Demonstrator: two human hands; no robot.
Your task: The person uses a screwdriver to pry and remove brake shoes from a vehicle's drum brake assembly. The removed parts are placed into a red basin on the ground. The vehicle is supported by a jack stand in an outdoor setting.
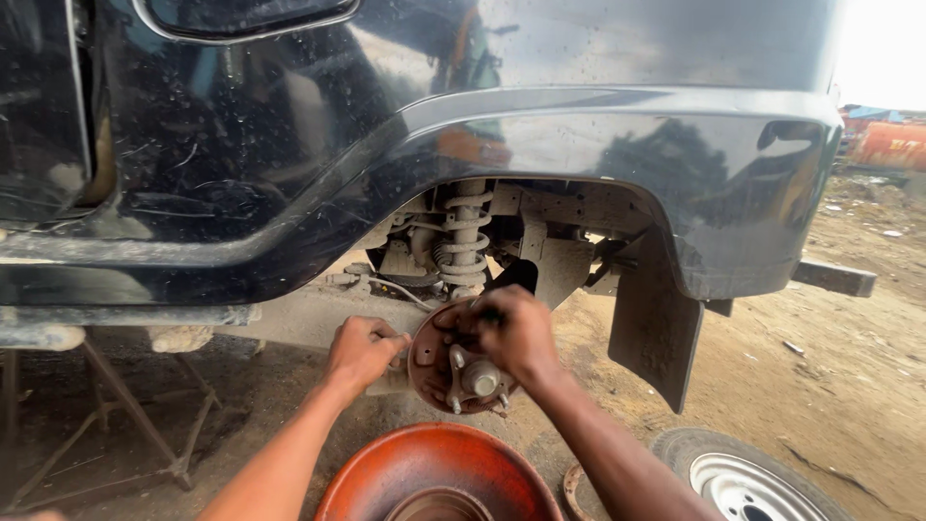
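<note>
The wheel hub assembly (461,365), a rusty round backing plate with a central hub and protruding wheel studs, sits in the open rear wheel arch of the dark vehicle body (386,154), below the arch's lower edge and directly under the coil spring and strut (465,236).

The right hand (516,333) lies over the upper right part of the plate, fingers curled closed against a small dark part at the plate's top; what exactly it grips is hidden by the fingers. The left hand (365,349) is at the plate's left rim, fingers bent into a closed fist touching the edge; whether it holds anything cannot be told.

Just in front of the hub, at the bottom edge of the view, a removed brake drum (439,478), orange-brown with rust, lies open side up on the ground. To its right, in the bottom right corner, a wheel with tyre and light steel rim (748,478) lies flat on the dirt ground (849,367).

A black mud flap (656,328) hangs from the rear edge of the arch, right of the hub. At the left, a metal stand (135,415) with angled legs supports the vehicle sill.
</note>
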